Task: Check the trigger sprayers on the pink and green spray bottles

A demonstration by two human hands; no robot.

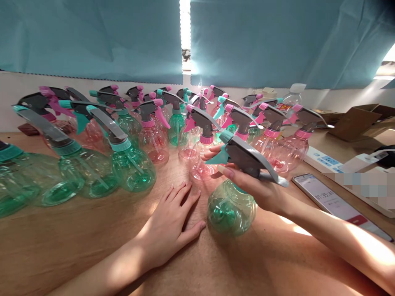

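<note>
Right of centre stands a clear green spray bottle (230,213) with a grey head and teal trigger. My right hand (257,185) is wrapped round its neck under the head, the thumb in front and the other fingers partly hidden behind. The bottle looks slightly tilted; I cannot tell whether its base touches the table. My left hand (166,224) lies palm down on the wooden table (101,238), fingers spread, holding nothing, just left of that bottle. A pink spray bottle (202,167) stands beyond my right fingertips, and another green spray bottle (133,170) beyond my left hand to the left.
Several more pink and green spray bottles crowd the back and left of the table. At right lie a phone (336,203) showing a timer and a white power strip (324,160). Behind them are an open cardboard box (354,123) and a clear bottle (293,96). Blue curtains (92,41) hang behind.
</note>
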